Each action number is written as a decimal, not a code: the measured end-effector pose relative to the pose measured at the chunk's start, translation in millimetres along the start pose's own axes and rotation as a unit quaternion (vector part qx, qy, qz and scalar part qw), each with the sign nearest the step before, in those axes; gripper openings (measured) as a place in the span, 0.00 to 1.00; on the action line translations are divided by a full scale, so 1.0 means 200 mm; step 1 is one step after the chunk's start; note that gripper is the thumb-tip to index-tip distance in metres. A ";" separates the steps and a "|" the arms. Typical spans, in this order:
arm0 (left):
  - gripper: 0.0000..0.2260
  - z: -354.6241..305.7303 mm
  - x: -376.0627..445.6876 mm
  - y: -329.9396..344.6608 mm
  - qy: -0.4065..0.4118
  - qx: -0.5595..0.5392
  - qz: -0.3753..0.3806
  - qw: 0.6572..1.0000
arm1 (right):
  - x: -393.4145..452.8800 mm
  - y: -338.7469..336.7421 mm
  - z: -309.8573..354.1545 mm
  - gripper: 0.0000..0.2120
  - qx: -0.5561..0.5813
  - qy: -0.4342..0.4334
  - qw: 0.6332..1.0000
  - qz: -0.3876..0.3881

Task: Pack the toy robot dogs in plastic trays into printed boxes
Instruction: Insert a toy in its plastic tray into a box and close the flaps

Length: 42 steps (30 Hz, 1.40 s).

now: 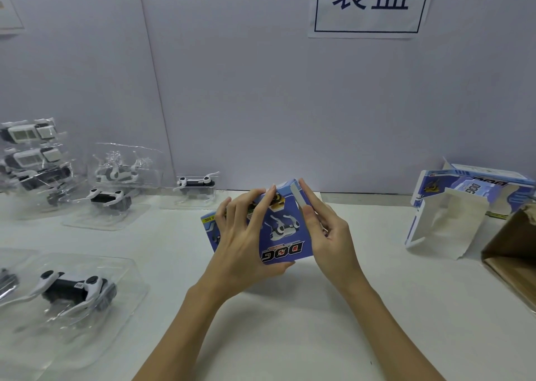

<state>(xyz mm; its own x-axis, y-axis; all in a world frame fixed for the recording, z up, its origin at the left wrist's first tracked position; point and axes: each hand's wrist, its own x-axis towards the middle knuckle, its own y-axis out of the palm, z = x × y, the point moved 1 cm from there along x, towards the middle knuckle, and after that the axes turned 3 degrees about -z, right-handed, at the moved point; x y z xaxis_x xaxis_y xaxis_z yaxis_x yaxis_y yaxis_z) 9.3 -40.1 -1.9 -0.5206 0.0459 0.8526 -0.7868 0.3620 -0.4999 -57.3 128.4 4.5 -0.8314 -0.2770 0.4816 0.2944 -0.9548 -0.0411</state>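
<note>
Now the left hand (246, 241) is gripping the printed box (285, 235) from its left, while the right hand (327, 235) is pinching the box's end flap (300, 199) at its fingertips.

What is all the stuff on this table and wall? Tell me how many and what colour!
printed box: one, blue, held over the table's middle
toy robot dogs in plastic trays: several, black and white in clear trays, left side, some stacked by the wall
open printed boxes: count unclear, blue and white, right side
cardboard carton: one, brown, far right edge
paper sign: one, white with dark characters, on the wall
table: one, white
left hand: grips the box
right hand: fingers on the box's white flap
</note>
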 end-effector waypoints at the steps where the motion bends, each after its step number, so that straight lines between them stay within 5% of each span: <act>1: 0.53 0.00 0.00 0.00 0.000 0.001 0.001 1.000 | 0.00 0.00 0.00 0.23 0.000 -0.002 1.000 0.001; 17: 0.50 0.03 -0.02 0.03 0.000 0.021 -0.010 1.000 | -0.01 0.02 -0.01 0.25 -0.008 0.004 1.000 0.019; 28: 0.50 0.05 -0.02 0.00 -0.003 0.007 -0.002 1.000 | -0.04 0.05 0.04 0.24 0.075 0.034 0.991 0.104; 32: 0.49 0.05 -0.01 -0.02 -0.064 -0.038 -0.013 0.997 | -0.03 0.01 0.07 0.24 0.137 0.024 0.986 0.087; 42: 0.43 -0.01 -0.01 -0.03 -0.071 -0.024 -0.039 0.996 | -0.05 0.04 0.06 0.21 0.055 -0.032 0.996 0.057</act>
<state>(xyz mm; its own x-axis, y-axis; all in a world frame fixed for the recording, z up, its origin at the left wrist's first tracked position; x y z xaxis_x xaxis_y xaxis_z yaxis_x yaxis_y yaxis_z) 15.2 -41.2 -0.5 -0.5032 -0.1149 0.8565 -0.8115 0.4037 -0.4225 -41.9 124.0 9.8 -0.7595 -0.3720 0.5337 0.4375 -0.8992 -0.0042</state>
